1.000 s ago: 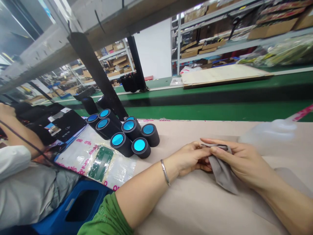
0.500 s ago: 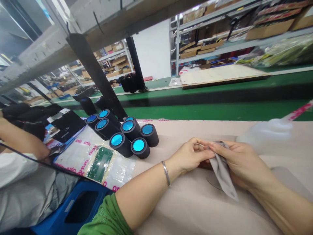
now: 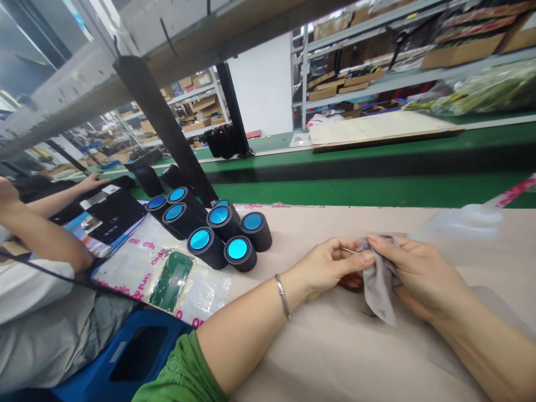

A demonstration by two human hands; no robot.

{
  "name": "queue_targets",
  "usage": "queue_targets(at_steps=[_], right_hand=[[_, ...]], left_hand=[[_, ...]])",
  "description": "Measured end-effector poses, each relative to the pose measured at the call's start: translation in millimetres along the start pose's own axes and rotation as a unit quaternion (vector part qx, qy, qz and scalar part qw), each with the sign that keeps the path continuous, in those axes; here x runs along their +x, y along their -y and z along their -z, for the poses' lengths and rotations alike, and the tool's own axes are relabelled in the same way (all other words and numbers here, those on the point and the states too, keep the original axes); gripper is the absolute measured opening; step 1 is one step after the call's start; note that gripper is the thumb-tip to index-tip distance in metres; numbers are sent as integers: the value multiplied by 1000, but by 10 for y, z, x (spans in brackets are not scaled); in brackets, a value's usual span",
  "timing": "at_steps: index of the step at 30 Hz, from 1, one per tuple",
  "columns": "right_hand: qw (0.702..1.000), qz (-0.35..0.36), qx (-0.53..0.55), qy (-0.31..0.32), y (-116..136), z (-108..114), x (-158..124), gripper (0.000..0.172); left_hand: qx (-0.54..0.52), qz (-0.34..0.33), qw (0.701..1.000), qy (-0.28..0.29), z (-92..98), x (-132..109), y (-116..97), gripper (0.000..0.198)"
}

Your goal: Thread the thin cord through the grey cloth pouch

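A soft grey cloth [image 3: 379,285] hangs folded from the fingers of my right hand [image 3: 422,273], which are closed on it. My left hand [image 3: 330,265] meets it from the left, thumb and fingers pinched together against the cloth. A thin pale edge shows between the left thumb and fingers; the rest of that item is hidden by the cloth and fingers. To the left of my hands stand several black cylinders [image 3: 260,234] with shiny blue round tops. A translucent squeeze bottle [image 3: 456,226] with a pink-marked nozzle lies beyond my right hand.
Beige sheeting [image 3: 318,352] covers the bench. Printed plastic film [image 3: 205,293] and a black box [image 3: 113,215] lie to the left. A co-worker's arm [image 3: 54,237] reaches in there, above a blue stool [image 3: 125,346]. A black post [image 3: 167,128] rises behind the cylinders; a green conveyor [image 3: 335,187] runs behind.
The cloth has bunched up and its hanging tip has shifted left and up between my hands. My fingers moved slightly. A co-worker's second arm now stretches out at the left.
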State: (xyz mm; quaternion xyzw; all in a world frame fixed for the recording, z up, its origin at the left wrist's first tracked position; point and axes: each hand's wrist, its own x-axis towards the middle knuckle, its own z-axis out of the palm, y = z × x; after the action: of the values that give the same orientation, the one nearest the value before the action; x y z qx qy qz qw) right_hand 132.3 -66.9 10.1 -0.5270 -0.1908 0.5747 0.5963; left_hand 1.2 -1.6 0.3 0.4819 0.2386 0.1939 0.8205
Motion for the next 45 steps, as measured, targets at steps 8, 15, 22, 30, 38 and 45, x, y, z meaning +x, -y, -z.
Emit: queue_targets(at_steps=[8,15,22,30,38,45], right_hand=[[999,39,-17,-32,62,-77,9,77],[997,65,-24,14,2,82,38,63],[962,119,-144,201,-36,261,74,44],[987,67,-69,129,-85,145,56,49],[976,67,-95,185,-55,233,84,57],[988,68,-72,118,-198,225,157,59]], left_hand=[[8,-35,999,-10,0,-3,25,62],[154,-147,975,-68,-20,-42,56,52],[187,-172,956,-147,-35,-57,3,43],[186,-212,949,-144,-78,-65,22,42],[22,-105,991,-80,-6,-4,-8,64],[9,-77,994,-78,-11,-3,-11,57]])
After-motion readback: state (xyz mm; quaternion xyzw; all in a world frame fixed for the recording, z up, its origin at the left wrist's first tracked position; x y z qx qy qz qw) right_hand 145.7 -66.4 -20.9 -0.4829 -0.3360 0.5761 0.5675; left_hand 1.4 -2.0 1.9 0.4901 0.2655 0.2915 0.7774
